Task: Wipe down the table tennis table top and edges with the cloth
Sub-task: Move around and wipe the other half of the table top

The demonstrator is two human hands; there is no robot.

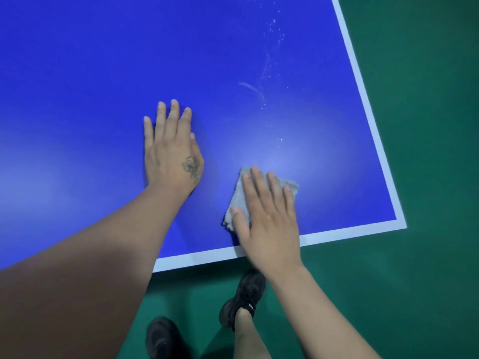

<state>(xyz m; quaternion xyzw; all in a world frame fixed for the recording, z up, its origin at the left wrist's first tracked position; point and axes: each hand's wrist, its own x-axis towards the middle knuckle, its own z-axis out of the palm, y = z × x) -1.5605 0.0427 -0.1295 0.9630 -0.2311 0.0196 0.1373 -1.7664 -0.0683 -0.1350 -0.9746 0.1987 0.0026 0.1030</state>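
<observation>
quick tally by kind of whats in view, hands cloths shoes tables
hands: 2, left hand flat on the table, right hand pressing the cloth
cloths: 1, grey cloth
shoes: 2, black, one shoe and the other shoe
tables: 1, blue table
total: 6

Blue table (77,73) bears grey cloth (239,200) and white specks (272,29)

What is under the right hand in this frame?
The right hand lies flat with straight fingers on a grey cloth, pressing it to the blue table top near the corner. The cloth's edges show around the fingers; its middle and the surface beneath are covered.
</observation>
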